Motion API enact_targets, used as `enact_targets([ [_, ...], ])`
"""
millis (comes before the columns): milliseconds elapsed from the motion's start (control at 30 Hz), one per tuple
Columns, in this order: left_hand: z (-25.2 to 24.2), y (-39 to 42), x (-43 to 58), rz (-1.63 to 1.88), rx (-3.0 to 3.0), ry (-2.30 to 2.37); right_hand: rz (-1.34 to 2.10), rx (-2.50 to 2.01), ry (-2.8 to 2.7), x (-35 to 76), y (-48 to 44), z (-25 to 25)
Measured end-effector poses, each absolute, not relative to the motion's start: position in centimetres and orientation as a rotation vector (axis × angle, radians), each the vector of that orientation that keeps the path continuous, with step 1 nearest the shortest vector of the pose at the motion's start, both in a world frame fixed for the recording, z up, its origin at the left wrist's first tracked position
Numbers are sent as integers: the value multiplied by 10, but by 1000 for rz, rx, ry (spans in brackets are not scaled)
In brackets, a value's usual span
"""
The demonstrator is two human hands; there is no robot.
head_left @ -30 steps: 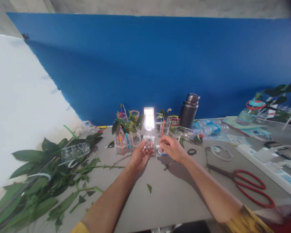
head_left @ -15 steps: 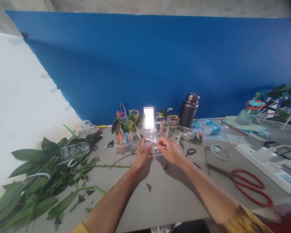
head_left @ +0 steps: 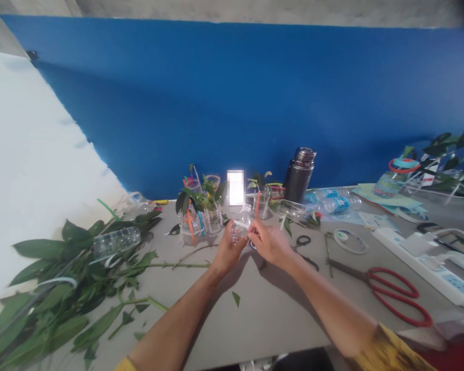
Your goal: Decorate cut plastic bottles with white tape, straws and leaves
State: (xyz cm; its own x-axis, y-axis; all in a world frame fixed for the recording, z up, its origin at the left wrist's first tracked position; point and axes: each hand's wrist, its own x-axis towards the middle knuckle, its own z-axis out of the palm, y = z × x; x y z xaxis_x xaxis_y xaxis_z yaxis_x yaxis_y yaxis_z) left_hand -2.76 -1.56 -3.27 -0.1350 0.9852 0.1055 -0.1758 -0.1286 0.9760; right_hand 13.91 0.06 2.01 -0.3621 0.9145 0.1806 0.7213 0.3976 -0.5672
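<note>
Entry, left to right: a heap of cut leafy branches is lying on the grey table, with a ridged clear plastic bottle resting on top. Clear plastic cups are standing further along, holding leafy cuttings and orange and blue straws. At centre, the left hand is cradling a clear plastic bottle, its fingers curling together around the bottle's lower body and closing against it. The bottle is sitting over the table, tilted, its long axis rising from the left palm up and to the right, with its narrower top end pointing away from the person. A white strip is crossing the bottle's upper part. The right hand is stationed just right of the bottle, its fingertips appearing to pinch together on the strip's right end, though they are partly hiding it; the left hand is nearer the bottle's body. Further right, a dark steel flask is standing by the wall, small black-handled scissors and a roll of white tape are lying flat, and large red-handled scissors are resting beside a white power strip.
</note>
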Motion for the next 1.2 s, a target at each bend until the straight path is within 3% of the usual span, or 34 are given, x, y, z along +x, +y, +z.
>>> enact_targets([
  [333,-41,-3,-35,1452,966,1083,600,-1402,-2220,144,2,27],
  [667,-32,-3,-41,1420,958,1039,1037,-1315,-2105,159,14,24],
  [967,-33,-3,-48,1614,901,1153,1246,-1273,-1982,168,9,38],
  [1200,-31,-6,-31,1459,695,811,1362,-1172,-1942,167,9,36],
])
